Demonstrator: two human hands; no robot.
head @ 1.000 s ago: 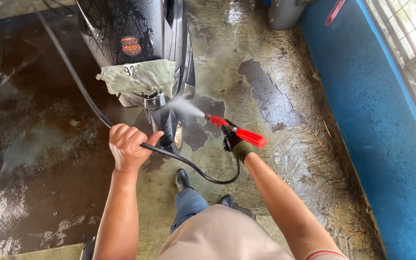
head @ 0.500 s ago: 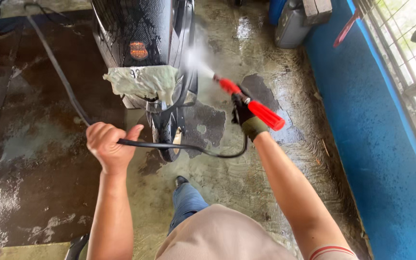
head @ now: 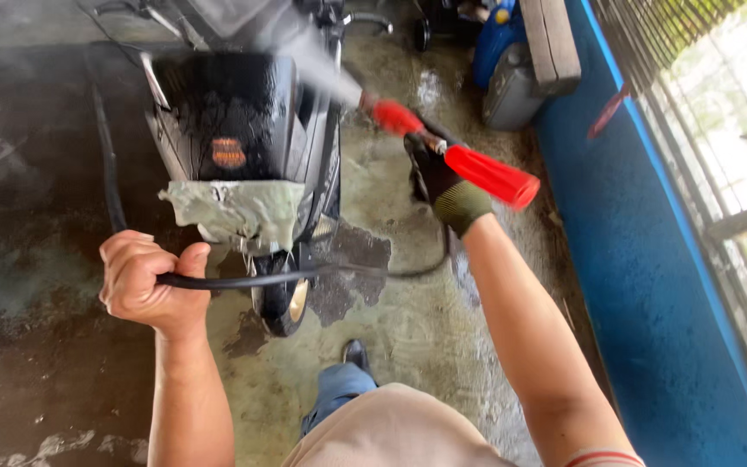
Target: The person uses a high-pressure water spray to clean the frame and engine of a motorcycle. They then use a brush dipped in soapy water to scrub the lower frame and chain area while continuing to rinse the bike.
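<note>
right hand (head: 439, 177) grips red spray gun (head: 451, 156); left hand (head: 142, 281) grips black hose (head: 304, 275).

daylight from right window (head: 719, 130) | overexposed there | wet floor (head: 408, 320) glare | edges soft

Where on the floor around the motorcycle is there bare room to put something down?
Bare wet concrete lies between the motorcycle and the blue wall, and left of the left hand. It is crowded at the wall's far end, around the grey container, and where the black hose crosses towards the spray gun.
</note>
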